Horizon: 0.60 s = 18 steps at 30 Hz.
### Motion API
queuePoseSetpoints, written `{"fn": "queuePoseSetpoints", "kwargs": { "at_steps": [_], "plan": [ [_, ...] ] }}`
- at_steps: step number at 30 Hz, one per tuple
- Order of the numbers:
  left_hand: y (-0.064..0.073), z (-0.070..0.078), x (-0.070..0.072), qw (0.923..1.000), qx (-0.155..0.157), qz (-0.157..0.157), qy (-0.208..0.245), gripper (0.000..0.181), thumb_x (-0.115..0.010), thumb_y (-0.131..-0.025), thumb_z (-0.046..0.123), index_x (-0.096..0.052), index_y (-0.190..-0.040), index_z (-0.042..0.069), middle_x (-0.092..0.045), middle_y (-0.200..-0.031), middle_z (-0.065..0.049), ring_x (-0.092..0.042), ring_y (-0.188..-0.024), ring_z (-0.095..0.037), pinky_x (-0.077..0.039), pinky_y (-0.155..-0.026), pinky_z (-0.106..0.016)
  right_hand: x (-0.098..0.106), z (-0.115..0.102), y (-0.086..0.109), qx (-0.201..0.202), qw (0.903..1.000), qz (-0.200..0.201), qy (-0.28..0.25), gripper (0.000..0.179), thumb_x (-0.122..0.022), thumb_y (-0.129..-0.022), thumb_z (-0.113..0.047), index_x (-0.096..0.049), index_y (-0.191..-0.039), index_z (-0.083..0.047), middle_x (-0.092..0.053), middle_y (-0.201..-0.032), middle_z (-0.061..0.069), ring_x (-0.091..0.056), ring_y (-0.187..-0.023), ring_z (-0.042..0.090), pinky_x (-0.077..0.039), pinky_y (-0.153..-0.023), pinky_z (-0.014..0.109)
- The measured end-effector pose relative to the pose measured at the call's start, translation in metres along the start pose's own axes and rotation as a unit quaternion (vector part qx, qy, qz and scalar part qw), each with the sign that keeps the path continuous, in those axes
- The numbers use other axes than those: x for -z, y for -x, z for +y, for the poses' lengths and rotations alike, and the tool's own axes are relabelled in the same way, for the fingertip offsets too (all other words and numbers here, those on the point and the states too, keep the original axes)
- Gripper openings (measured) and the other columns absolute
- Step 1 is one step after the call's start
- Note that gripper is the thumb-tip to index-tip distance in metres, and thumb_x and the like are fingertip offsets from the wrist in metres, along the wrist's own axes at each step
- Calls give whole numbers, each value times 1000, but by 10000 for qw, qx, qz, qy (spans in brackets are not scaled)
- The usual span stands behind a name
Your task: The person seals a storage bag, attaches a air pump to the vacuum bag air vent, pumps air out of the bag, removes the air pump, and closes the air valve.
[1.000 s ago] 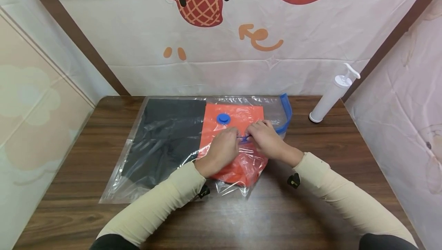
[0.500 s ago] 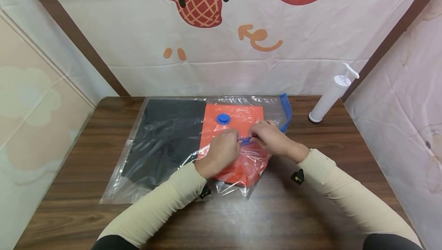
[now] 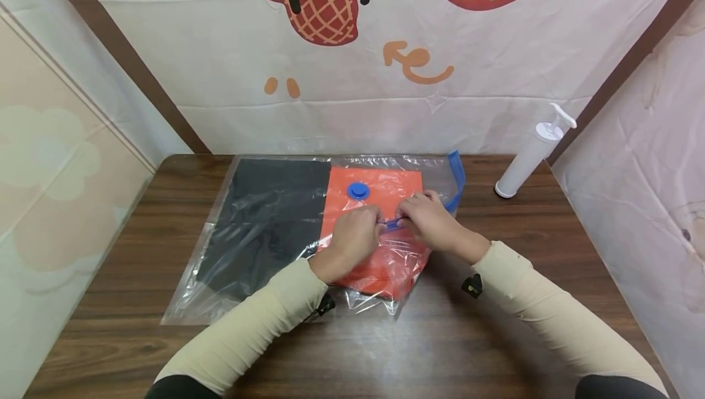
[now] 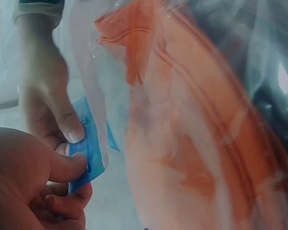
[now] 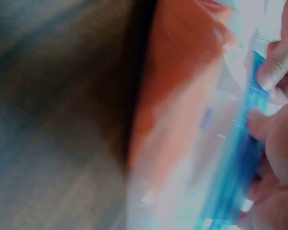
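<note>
A clear vacuum storage bag (image 3: 259,301) lies on the table with a black folded cloth (image 3: 264,221) and an orange folded cloth (image 3: 380,178) inside. Its round blue valve (image 3: 358,191) sits over the orange cloth. Along the bag's mouth runs a blue zip seal (image 3: 456,172), its near end lifted between the two hands. My left hand (image 3: 355,237) pinches this end between thumb and fingers. Close beside it, my right hand (image 3: 432,221) pinches the same strip. The left wrist view shows both thumbs (image 4: 74,165) pressed on the blue strip (image 4: 90,139); the right wrist view is blurred.
A white hand pump (image 3: 525,160) with a T-shaped handle stands at the back right of the brown wooden table (image 3: 496,350). Printed cloth sheets (image 3: 352,117) hang behind the table and on both sides.
My right hand shifted slightly right along the zip seal, uncovering a bit more strip between the hands. My left hand keeps its pinch in nearly the same spot.
</note>
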<state>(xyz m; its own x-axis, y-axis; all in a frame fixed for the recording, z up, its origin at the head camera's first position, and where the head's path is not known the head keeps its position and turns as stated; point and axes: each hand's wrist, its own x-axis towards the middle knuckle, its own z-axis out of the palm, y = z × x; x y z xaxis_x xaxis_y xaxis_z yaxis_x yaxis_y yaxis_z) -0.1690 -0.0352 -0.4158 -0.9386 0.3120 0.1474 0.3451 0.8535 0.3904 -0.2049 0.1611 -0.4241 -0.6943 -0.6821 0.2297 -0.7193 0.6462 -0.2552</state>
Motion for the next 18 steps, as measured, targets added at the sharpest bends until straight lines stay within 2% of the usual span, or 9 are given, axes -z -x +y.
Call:
{"fn": "queuePoseSetpoints", "kwargs": {
  "at_steps": [7,18],
  "plan": [
    [-1,1,0,9996,112,-149,214,13,-74,-94,18,-66,-85,14,-68,-82,1,-66,-77,-17,-53,-66,-39,14,16,2,2,9980,-357,-514,9,-73,-94,-9,-66,-99,-12,-66,-97,-1,-58,-100,22,-33,-104,59],
    [-3,0,-1,9973,259,-306,618,12,-72,-95,14,-66,-86,12,-66,-83,0,-61,-73,-16,-52,-65,-37,11,16,4,141,9987,-276,-405,8,-73,-94,-10,-66,-96,-12,-66,-95,-1,-59,-96,22,-35,-106,58]
  ]
}}
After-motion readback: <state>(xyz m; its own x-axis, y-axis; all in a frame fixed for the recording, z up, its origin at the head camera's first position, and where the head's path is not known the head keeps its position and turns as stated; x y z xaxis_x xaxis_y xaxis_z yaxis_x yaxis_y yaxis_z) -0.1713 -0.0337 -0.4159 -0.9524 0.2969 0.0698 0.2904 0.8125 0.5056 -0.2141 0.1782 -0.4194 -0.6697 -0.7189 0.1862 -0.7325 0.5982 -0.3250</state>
